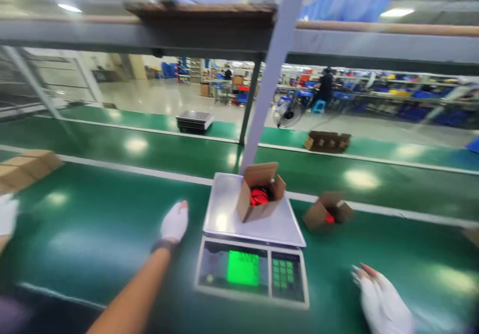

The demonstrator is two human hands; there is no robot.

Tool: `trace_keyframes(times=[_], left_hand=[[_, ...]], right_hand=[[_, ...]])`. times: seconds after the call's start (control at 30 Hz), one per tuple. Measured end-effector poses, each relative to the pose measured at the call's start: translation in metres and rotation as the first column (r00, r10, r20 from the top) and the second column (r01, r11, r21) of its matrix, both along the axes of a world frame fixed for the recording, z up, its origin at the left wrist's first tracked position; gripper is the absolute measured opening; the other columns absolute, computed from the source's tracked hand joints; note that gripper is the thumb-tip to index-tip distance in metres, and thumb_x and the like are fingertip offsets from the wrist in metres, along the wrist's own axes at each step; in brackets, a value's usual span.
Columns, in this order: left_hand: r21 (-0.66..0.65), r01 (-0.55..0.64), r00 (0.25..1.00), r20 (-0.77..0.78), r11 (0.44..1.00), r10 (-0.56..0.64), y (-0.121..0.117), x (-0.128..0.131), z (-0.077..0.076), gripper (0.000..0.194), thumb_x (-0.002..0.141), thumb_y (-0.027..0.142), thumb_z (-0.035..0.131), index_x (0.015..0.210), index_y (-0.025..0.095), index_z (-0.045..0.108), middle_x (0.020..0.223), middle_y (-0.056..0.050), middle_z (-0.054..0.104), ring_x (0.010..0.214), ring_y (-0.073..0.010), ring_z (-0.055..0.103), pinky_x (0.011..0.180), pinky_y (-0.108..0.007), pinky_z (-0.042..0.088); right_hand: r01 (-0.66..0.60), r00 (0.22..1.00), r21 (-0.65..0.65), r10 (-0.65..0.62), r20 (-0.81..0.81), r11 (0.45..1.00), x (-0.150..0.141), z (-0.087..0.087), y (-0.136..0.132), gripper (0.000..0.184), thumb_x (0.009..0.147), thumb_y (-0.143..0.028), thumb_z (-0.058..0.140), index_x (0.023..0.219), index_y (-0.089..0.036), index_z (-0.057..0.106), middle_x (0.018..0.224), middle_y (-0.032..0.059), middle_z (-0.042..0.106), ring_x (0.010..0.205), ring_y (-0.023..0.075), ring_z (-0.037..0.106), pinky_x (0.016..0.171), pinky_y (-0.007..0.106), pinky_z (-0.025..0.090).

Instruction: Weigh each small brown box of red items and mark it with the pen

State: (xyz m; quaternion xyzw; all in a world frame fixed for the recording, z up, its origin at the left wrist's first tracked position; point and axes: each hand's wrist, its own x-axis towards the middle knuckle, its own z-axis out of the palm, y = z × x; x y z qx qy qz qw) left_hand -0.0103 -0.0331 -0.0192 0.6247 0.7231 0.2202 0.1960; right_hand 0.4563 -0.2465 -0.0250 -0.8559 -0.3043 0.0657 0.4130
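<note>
My left hand [175, 221], in a white glove with a bare fingertip showing, hovers left of a digital scale [220, 194]. Its fingers look loosely extended though blurred, and nothing shows in them. An open cardboard box [249, 206] stands on the scale's metal pan, with a red and black item [259, 195] inside. The scale's display [243, 268] glows green; its digits are too blurred to read. Right of the scale, my gloved right hand [383, 296] is open with fingers apart, touching nothing visible. Beyond it sits another open box [322, 216] containing something red.
Closed cardboard boxes [30, 167] line the left side. A blurred white shape [6, 216] enters at the left edge. A slanting post [267, 79] rises behind the scale. Across the green belt stand another scale [194, 121] and a divided carton [327, 142]. A shelf hangs overhead.
</note>
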Motion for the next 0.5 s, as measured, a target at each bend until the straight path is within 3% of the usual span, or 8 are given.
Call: trace_keyframes(times=[0.07,0.13,0.23,0.3,0.37,0.43,0.5], left_hand=[[0.046,-0.06,0.978,0.202,0.997,0.05,-0.017,-0.001,-0.012,0.056,0.092,0.054,0.014,0.087,0.016,0.055,0.084,-0.009,0.063,0.078,-0.021,0.058,0.069,-0.031,0.044],[0.051,-0.137,0.881,0.463,0.989,0.098,-0.035,-0.001,-0.018,0.053,0.088,0.06,0.029,0.082,0.015,0.055,0.073,-0.005,0.061,0.066,-0.0178,0.055,0.062,-0.027,0.043],[0.011,-0.174,0.709,0.696,0.985,0.117,-0.052,0.001,-0.005,0.05,0.081,0.061,0.045,0.08,0.013,0.055,0.068,-0.004,0.059,0.058,-0.0141,0.052,0.054,-0.023,0.041],[0.045,-0.195,0.663,0.742,0.98,0.098,-0.053,0.006,0.017,0.047,0.08,0.059,0.049,0.08,0.012,0.055,0.068,-0.004,0.059,0.056,-0.0126,0.051,0.052,-0.021,0.04],[0.138,-0.192,0.674,0.738,0.972,0.029,-0.051,0.017,0.048,0.045,0.081,0.057,0.05,0.079,0.012,0.056,0.068,-0.004,0.059,0.057,-0.0125,0.052,0.053,-0.021,0.041],[0.251,-0.124,0.714,0.695,0.96,-0.089,-0.049,0.035,0.081,0.045,0.083,0.056,0.048,0.078,0.013,0.056,0.069,-0.004,0.059,0.06,-0.0135,0.054,0.056,-0.022,0.042],[0.348,0.005,0.774,0.592,0.937,-0.224,-0.049,0.06,0.111,0.047,0.085,0.058,0.044,0.077,0.013,0.056,0.069,-0.003,0.059,0.062,-0.0145,0.054,0.059,-0.024,0.042]], right_hand=[[0.005,0.996,0.006,-0.004,-0.088,1.0,0.002,-0.012,-0.013,0.025,0.085,-0.03,0.051,0.102,-0.014,0.061,0.093,0.0103,0.065,0.09,0.0254,0.061,0.089,0.04,0.046],[-0.045,0.981,0.117,0.066,-0.182,0.992,-0.003,-0.017,-0.008,0.04,0.084,-0.037,0.049,0.115,-0.013,0.056,0.099,0.0113,0.064,0.09,0.0249,0.062,0.085,0.038,0.048],[-0.123,0.966,0.263,0.176,-0.19,0.957,-0.018,0.0,0.01,0.051,0.086,-0.051,0.047,0.118,-0.014,0.056,0.092,0.0096,0.064,0.072,0.0204,0.062,0.064,0.032,0.051],[-0.189,0.97,0.305,0.226,-0.091,0.933,-0.031,0.028,0.022,0.048,0.088,-0.056,0.045,0.1,-0.013,0.065,0.074,0.0066,0.061,0.059,0.017,0.056,0.053,0.028,0.047],[-0.289,0.953,0.378,0.303,0.022,0.88,-0.049,0.063,0.033,0.045,0.089,-0.054,0.045,0.088,-0.014,0.067,0.067,0.0047,0.058,0.056,0.0158,0.053,0.052,0.027,0.045],[-0.431,0.9,0.435,0.412,0.143,0.791,-0.071,0.097,0.044,0.038,0.09,-0.05,0.05,0.091,-0.016,0.067,0.071,0.005,0.061,0.06,0.0168,0.057,0.056,0.028,0.048],[-0.59,0.808,0.395,0.516,0.285,0.705,-0.096,0.126,0.056,0.032,0.089,-0.045,0.054,0.099,-0.018,0.067,0.081,0.0059,0.066,0.069,0.0187,0.061,0.065,0.03,0.051]])
